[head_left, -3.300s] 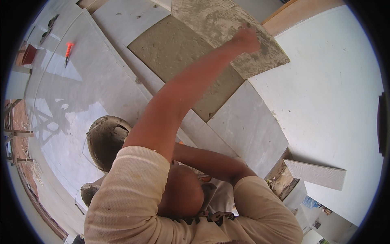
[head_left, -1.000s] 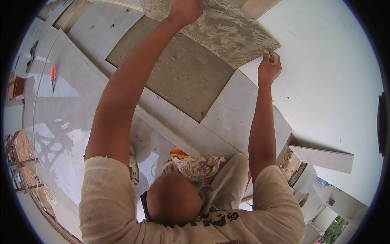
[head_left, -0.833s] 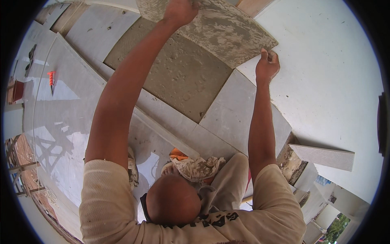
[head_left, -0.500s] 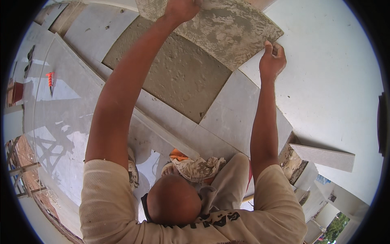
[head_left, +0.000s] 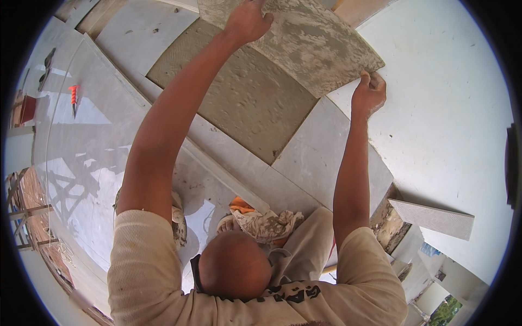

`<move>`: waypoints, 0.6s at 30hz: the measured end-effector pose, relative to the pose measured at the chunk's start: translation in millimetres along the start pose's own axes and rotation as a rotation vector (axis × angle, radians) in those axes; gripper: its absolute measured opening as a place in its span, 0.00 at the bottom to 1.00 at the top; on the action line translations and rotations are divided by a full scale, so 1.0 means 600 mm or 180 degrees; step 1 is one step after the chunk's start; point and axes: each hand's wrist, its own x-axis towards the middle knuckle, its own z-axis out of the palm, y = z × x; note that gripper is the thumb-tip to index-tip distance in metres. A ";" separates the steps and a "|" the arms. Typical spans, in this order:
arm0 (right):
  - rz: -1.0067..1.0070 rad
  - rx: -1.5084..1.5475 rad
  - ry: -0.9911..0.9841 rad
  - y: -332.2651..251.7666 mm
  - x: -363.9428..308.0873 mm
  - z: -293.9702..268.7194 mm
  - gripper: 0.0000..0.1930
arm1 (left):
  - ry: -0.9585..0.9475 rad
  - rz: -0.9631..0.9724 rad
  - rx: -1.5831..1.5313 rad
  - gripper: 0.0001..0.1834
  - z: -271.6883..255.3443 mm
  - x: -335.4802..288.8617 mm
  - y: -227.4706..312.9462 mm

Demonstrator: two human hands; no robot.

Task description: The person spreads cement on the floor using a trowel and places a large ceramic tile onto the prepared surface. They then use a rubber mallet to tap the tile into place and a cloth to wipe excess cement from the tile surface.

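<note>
A large floor tile (head_left: 312, 46) stands tilted at the top of the view, its underside smeared with grey mortar and facing me. My right hand (head_left: 370, 95) pinches its right corner between thumb and fingers. In front of the smeared underside, near the upper edge of the picture, is my left hand (head_left: 247, 23), its fingers curled on the tile; the fingertips are partly cut off. Below the tile lies a rectangular bed of wet grey mortar (head_left: 255, 100), pitted on top. The tile's lower edge runs along the bed's far side.
Grey laid tiles (head_left: 312, 136) border the mortar. A long straight bar (head_left: 223, 173) lies across the floor before me. An orange-handled chisel-like tool (head_left: 74, 100) lies left. A white wall (head_left: 435, 98) rises at right, a narrow tile strip (head_left: 435, 217) leaning there.
The tile's right corner has come lower and nearer, and my right hand has come down with it. My left hand has also shifted slightly nearer. The whole view has moved a little.
</note>
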 end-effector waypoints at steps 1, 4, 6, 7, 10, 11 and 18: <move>-0.0038 -0.0011 0.0002 -0.005 -0.001 0.001 0.15 | 0.0438 0.0368 0.0116 0.32 0.003 0.003 -0.025; -0.0018 -0.0095 -0.0057 -0.010 -0.005 -0.003 0.19 | 0.1198 0.1053 0.0351 0.31 0.012 -0.003 -0.096; -0.0009 -0.0025 -0.0025 -0.013 -0.013 -0.017 0.20 | 0.1005 0.0934 0.0329 0.31 -0.002 -0.035 -0.123; 0.0000 0.0014 -0.0022 -0.017 -0.020 -0.025 0.21 | 0.0952 0.0884 0.0486 0.31 -0.017 -0.066 -0.137; 0.0176 0.0189 -0.0389 -0.028 -0.057 -0.049 0.20 | 0.0534 0.0599 0.0403 0.31 -0.103 -0.193 -0.197; 0.0233 0.0196 -0.0576 -0.033 -0.076 -0.055 0.20 | 0.0521 0.0320 0.0424 0.31 -0.138 -0.243 -0.224; -0.0428 0.0413 -0.4361 -0.176 -0.349 -0.107 0.27 | 0.1098 -0.2026 0.0201 0.41 -0.322 -0.702 -0.465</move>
